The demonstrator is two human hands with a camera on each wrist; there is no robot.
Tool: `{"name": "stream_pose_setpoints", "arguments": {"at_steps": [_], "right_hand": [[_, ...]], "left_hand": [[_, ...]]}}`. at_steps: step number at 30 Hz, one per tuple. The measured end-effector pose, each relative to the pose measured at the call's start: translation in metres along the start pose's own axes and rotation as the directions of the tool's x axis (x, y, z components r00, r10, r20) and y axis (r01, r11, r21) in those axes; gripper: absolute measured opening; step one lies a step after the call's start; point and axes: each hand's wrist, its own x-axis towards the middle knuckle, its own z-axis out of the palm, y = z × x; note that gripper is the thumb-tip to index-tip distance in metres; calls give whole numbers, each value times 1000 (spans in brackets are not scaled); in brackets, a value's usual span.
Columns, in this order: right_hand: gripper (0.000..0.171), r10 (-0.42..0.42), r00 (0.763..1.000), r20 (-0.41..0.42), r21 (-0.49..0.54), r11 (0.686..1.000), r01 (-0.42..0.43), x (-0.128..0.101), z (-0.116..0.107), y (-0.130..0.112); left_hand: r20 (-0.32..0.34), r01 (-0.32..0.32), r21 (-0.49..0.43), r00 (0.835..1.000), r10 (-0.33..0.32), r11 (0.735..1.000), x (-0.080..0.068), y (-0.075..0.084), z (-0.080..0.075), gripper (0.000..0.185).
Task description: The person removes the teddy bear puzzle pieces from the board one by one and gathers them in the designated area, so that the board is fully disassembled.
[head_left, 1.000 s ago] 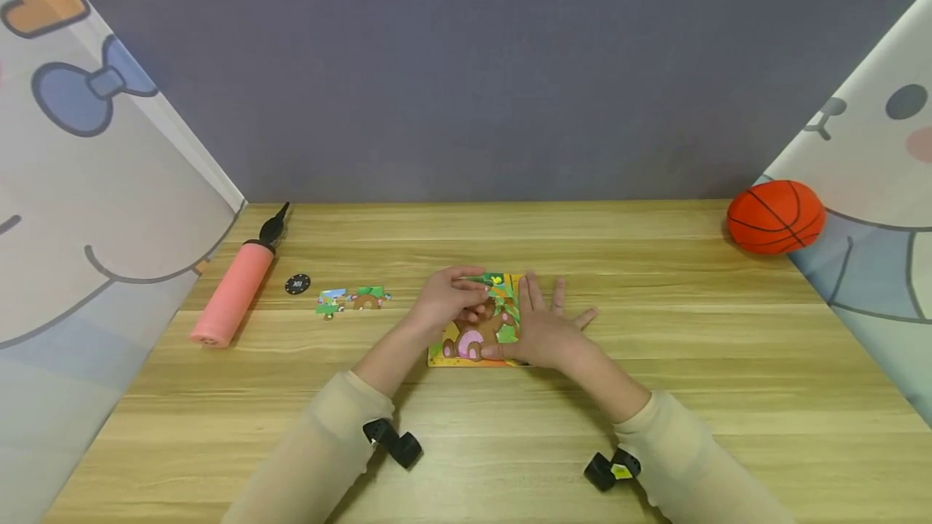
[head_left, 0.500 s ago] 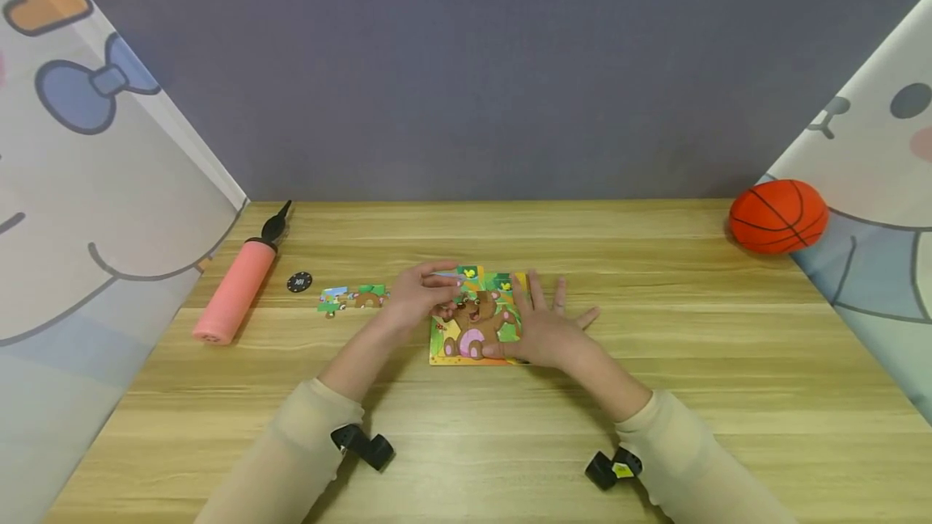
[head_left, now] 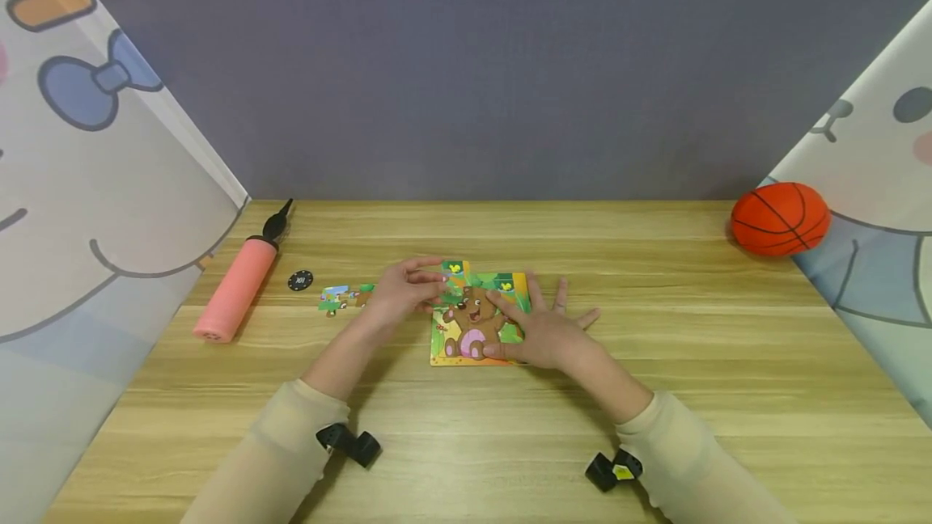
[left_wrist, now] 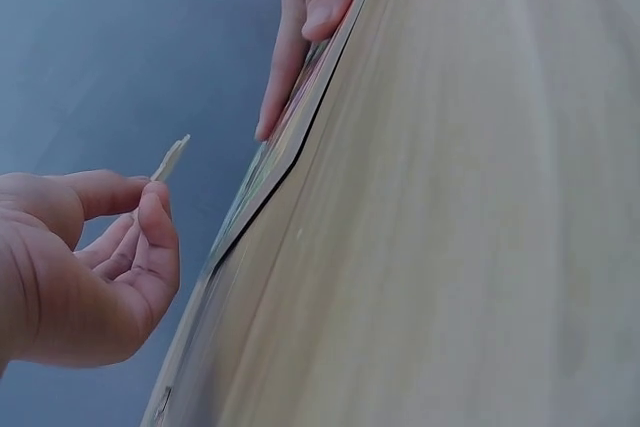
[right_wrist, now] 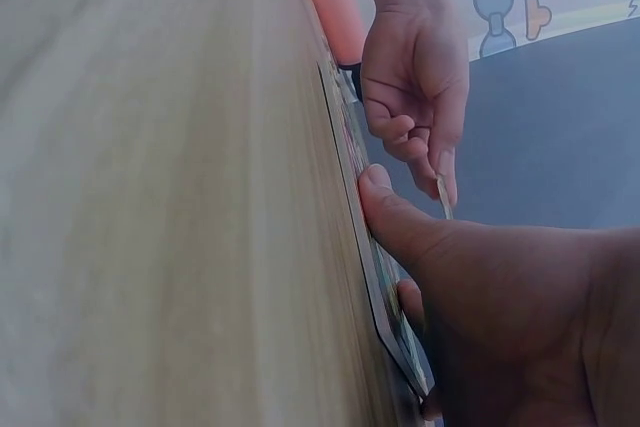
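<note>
My left hand (head_left: 402,291) pinches a jigsaw piece (head_left: 455,268) between thumb and fingers, at the upper left of a bear jigsaw puzzle (head_left: 469,342). In the left wrist view the piece (left_wrist: 172,157) is tilted and raised above the board. My right hand (head_left: 549,336) rests on the puzzle's right side with fingers spread; its thumb lies along the lower edge. Two loose jigsaw pieces (head_left: 335,297) lie left of the puzzle, one of them partly hidden behind my left hand.
A pink hand pump (head_left: 239,289) with a black nozzle lies at the left, beside a round black chip (head_left: 300,280). An orange-red toy basketball (head_left: 781,219) sits at the back right corner of the wooden table (head_left: 466,443). A grey panel (head_left: 495,71) stands behind.
My left hand has moved left with the jigsaw piece, uncovering more of the bear. My right index finger has shifted left over the puzzle; the rest of that hand stays in place.
</note>
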Motion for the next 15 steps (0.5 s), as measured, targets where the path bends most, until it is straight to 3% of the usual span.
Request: {"name": "stream_pose_setpoints", "arguments": {"at_steps": [15], "right_hand": [[93, -12, 1000, -19, -7, 1000, 12, 0, 0, 0]], "left_hand": [[-18, 13, 52, 1000, -12, 999, -2, -5, -26, 51]]}}
